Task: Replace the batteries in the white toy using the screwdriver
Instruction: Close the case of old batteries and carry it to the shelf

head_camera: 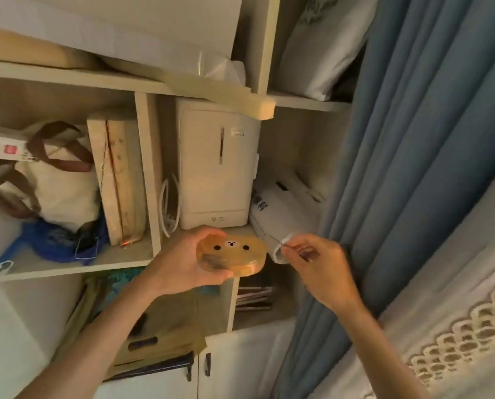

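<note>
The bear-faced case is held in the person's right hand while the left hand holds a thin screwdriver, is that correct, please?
Not quite: the hands are swapped. The head view shows the bear-faced case in the left hand, while the right hand pinches the thin screwdriver.

Left hand (183,263) holds the bear-face case (231,255), with the right hand (318,269) just to its right, pinching a thin screwdriver (291,249) whose tip points up-left toward the case. Behind both hands stands a shelf unit (148,174). Boxy appliance (217,171) directly behind the case. Tote bag (53,182) in the compartment left of the left hand. Curtain (413,139) right of the right hand.
</note>
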`<state>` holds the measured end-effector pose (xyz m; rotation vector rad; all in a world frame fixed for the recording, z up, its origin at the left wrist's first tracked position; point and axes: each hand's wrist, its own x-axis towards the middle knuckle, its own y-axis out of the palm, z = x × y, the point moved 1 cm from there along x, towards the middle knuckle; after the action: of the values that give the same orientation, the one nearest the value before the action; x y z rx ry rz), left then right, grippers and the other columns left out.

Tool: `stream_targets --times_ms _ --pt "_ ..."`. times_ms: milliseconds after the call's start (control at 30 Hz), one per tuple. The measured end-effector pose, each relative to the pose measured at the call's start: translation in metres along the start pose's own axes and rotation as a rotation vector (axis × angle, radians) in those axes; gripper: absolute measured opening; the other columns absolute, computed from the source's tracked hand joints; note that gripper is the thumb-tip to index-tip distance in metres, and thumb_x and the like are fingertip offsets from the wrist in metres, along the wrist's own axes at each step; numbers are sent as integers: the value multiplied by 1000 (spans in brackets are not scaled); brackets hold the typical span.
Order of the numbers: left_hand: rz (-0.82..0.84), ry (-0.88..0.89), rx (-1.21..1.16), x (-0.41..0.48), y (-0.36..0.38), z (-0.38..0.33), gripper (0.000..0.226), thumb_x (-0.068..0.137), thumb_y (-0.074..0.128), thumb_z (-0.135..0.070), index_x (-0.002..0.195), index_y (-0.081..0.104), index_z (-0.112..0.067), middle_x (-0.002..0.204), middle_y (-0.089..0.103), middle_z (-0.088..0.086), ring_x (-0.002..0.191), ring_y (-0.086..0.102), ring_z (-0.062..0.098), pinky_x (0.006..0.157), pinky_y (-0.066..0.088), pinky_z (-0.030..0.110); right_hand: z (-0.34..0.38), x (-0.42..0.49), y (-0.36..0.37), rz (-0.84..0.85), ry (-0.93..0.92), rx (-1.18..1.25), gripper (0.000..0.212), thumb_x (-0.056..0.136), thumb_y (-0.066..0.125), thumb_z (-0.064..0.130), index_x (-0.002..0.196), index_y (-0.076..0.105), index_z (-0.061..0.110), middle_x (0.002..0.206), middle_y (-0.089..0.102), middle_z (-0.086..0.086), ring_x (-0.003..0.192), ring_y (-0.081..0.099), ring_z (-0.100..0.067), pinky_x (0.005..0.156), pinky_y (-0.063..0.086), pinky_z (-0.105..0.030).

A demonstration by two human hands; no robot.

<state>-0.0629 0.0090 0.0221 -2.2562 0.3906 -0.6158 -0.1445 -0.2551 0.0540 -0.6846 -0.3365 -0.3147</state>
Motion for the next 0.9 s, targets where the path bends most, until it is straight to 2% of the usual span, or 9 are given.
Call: stream_targets --times_ms 67,200,267,367,500,600,767,900 --pt "-46 -50 36 8 -3 8 77 69 93 -51 136 56 -40 129 60 -23 117 56 -1 98 51 24 -6 25 11 44 -18 27 29 88 77 12 81 69 38 79 72 19 77 73 -1 71 58 -14" --pt "-73 -154 95 23 -3 26 80 70 92 -51 139 53 -41 134 53 -19 120 54 1 103 48 25 -19 67 30 108 -118 2 9 89 76 15 90 74 23 83 71 17 81 69 5 70 54 -8" --pt "-64 -204 124 32 -1 35 81 73 89 -53 143 51 -39 136 52 -16 121 54 3 107 48 27 -26 86 45 104 -168 -130 4 89 77 22 88 75 26 86 74 13 82 66 -1 80 54 -22" --pt "-25 -250 198 45 3 48 83 79 83 -57 150 48 -32 140 51 -14 127 52 6 112 47 34 -31 110 74 78 -229 -485 6 88 75 32 82 75 30 82 73 12 89 59 -15 90 46 -39" --pt "49 -250 353 58 12 64 74 84 76 -57 148 50 -29 145 45 -14 130 50 7 111 49 35 -24 124 106 215 -248 -743 5 90 72 24 91 76 23 100 74 -2 114 56 -26 113 30 -53" --pt "107 -270 418 63 24 74 65 89 69 -57 144 50 -30 144 44 -14 128 50 9 107 50 35 -24 125 122 278 -221 -822 10 94 68 23 101 75 18 114 72 -9 123 51 -30 118 24 -54" --pt "119 -279 448 62 34 93 65 95 54 -60 149 46 -25 149 42 -8 138 46 17 114 46 41 -41 122 138 289 -206 -897 11 93 67 22 98 76 19 111 75 -7 122 52 -28 115 24 -56" --pt "68 -227 434 59 41 98 64 100 54 -54 154 41 -22 153 36 -5 146 36 19 122 37 40 -45 120 141 302 -205 -924 11 92 68 22 100 75 21 114 74 -4 127 47 -27 115 24 -54"
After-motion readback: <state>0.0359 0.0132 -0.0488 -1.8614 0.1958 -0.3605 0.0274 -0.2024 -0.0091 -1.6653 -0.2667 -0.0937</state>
